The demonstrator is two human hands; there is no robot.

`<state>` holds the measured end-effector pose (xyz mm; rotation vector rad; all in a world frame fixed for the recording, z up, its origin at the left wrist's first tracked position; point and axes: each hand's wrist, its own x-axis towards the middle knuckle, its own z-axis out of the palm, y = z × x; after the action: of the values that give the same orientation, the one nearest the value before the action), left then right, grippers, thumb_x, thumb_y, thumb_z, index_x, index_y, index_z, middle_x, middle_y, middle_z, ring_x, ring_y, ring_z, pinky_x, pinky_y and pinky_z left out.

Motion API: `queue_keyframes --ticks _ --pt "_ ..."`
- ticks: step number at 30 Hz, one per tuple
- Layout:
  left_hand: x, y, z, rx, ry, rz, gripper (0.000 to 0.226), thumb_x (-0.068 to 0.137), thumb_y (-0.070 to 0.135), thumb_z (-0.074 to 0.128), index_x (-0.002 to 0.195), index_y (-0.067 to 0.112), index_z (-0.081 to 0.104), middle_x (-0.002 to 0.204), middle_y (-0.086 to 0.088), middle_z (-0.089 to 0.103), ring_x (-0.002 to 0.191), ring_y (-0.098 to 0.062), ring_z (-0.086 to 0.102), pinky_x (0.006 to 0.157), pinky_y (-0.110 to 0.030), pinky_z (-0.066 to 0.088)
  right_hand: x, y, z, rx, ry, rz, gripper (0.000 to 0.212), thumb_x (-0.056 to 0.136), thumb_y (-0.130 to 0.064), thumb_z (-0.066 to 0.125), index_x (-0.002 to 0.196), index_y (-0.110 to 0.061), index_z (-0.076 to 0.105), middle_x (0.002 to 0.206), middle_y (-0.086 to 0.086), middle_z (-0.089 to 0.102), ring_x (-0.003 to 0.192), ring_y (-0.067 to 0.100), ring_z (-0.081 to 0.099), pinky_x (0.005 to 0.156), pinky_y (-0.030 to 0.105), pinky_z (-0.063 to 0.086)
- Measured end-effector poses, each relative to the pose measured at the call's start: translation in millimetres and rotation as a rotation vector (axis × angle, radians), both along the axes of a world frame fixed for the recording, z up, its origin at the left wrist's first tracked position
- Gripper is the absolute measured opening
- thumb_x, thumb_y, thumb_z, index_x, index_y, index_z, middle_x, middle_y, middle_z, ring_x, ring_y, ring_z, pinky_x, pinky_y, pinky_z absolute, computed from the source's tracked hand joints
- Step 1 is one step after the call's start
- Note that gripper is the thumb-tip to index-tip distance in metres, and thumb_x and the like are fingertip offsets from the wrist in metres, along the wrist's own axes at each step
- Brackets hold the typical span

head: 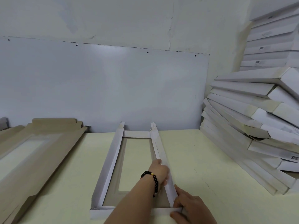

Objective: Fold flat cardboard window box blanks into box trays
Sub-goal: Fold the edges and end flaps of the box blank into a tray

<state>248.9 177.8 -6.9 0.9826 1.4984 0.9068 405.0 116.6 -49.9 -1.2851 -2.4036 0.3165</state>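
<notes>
At 6 o'clock on table: window box blank, left wall up. Left hand grips right wall mid-length; right hand pinches its near corner. Advice: fold along score evenly, hold corner square, then tuck end flap.

A pale yellow tabletop met a white wall. A white panel leaned against that wall.
</notes>
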Motion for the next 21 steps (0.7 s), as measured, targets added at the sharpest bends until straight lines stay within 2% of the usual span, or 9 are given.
queue_keyframes --ticks 2,4,6,7,10,12,14,17,21 --pt "-2.1 -4.0 5.4 0.047 0.245 -0.118 0.051 0.089 0.002 0.045 0.14 0.003 0.037 0.103 -0.014 0.058 0.076 -0.023 0.057 0.061 -0.028 0.047 0.1 -5.0 2.0 0.035 0.046 0.001 0.024 0.075 -0.042 0.071 0.091 -0.024 0.065 0.15 -0.026 0.025 0.096 0.01 0.06 0.077 0.012 0.034" --pt "-10.5 -13.4 12.5 0.134 0.696 -0.321 0.036 0.091 0.013 0.051 0.127 0.014 0.051 0.122 -0.006 0.055 0.104 -0.022 0.058 0.081 -0.026 0.048 2.5 -7.8 5.1 0.135 0.095 0.014 0.027 0.055 -0.036 0.085 0.072 -0.032 0.064 0.14 -0.014 0.05 0.098 0.001 0.057 0.07 0.012 0.041" --pt "-21.5 -30.1 21.4 0.175 0.995 -0.539 0.024 0.092 0.023 0.053 0.113 0.016 0.062 0.116 -0.003 0.061 0.108 -0.02 0.059 0.084 -0.025 0.046 5.1 -3.6 11.2 0.265 0.068 0.133 0.029 0.043 -0.026 0.08 0.066 -0.035 0.064 0.119 -0.019 0.059 0.097 -0.003 0.052 0.067 0.015 0.041" --pt "-26.9 -40.0 23.7 0.175 1.056 -0.628 0.022 0.092 0.028 0.053 0.104 0.014 0.066 0.108 -0.004 0.064 0.106 -0.022 0.061 0.082 -0.027 0.047 6.9 1.2 14.9 0.295 0.035 0.206 0.031 0.039 -0.021 0.073 0.066 -0.034 0.067 0.107 -0.021 0.059 0.093 -0.004 0.051 0.066 0.016 0.042" --pt "-40.3 -66.6 31.3 0.152 1.04 -0.765 0.036 0.087 0.05 0.056 0.099 0.018 0.067 0.103 -0.001 0.065 0.101 -0.019 0.062 0.084 -0.031 0.048 12.3 15.9 37.4 0.343 -0.299 0.321 0.038 0.037 -0.029 0.069 0.073 -0.042 0.07 0.081 -0.029 0.06 0.087 -0.008 0.048 0.072 0.01 0.039" --pt "-40.2 -74.2 25.0 0.163 1.141 -0.838 0.034 0.09 0.041 0.057 0.117 0.021 0.062 0.122 0.0 0.059 0.115 -0.021 0.055 0.096 -0.035 0.045 9.7 24.1 55.0 0.419 -0.544 0.355 0.042 0.044 -0.032 0.065 0.083 -0.046 0.067 0.08 -0.029 0.058 0.088 -0.005 0.053 0.078 0.012 0.039" --pt "-34.0 -78.5 13.0 0.164 1.23 -0.828 0.038 0.096 0.024 0.049 0.134 0.018 0.051 0.134 -0.009 0.047 0.126 -0.029 0.043 0.104 -0.037 0.037 -0.6 27.3 65.9 0.397 -0.746 0.462 0.042 0.057 -0.021 0.064 0.095 -0.039 0.062 0.09 -0.02 0.056 0.095 0.008 0.056 0.082 0.022 0.046" --pt "-30.8 -84.2 3.8 0.301 1.278 -0.766 0.043 0.096 0.019 0.045 0.139 0.022 0.049 0.13 -0.01 0.042 0.127 -0.031 0.036 0.107 -0.039 0.034 -19.9 33.1 69.5 0.407 -0.871 0.644 0.036 0.078 -0.009 0.056 0.112 -0.018 0.052 0.109 0.001 0.05 0.109 0.026 0.046 0.091 0.037 0.042" --pt "-29.3 -89.0 -3.4 0.387 1.233 -0.701 0.041 0.099 0.022 0.043 0.139 0.025 0.049 0.143 -0.002 0.042 0.13 -0.025 0.038 0.106 -0.031 0.032 -27.9 36.5 77.5 0.348 -0.893 0.62 0.038 0.078 -0.007 0.058 0.113 -0.013 0.045 0.104 0.006 0.051 0.103 0.028 0.043 0.083 0.036 0.032"
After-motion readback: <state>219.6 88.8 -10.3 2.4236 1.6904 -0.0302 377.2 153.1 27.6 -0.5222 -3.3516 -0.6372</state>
